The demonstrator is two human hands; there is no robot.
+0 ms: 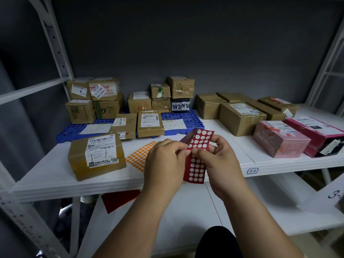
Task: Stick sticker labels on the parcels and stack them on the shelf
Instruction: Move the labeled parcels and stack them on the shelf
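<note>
A red sticker sheet (195, 170) with many empty white circles hangs in front of the white shelf (55, 181). My left hand (165, 161) and my right hand (217, 157) both pinch it near its middle, fingertips almost touching. A brown parcel with a white shipping label (96, 155) lies on the shelf at the front left. An orange dot sticker sheet (138, 157) lies flat on the shelf between that parcel and my left hand. Two flat brown parcels (137, 124) rest on a blue perforated pallet (193, 118) behind.
Stacked brown parcels (93, 97) stand at the back left and back middle (167, 95). Longer brown boxes (240, 112) and pink boxes (281, 138) fill the right side. Another red sheet (119, 200) lies on the lower shelf. White rack posts (54, 40) frame both sides.
</note>
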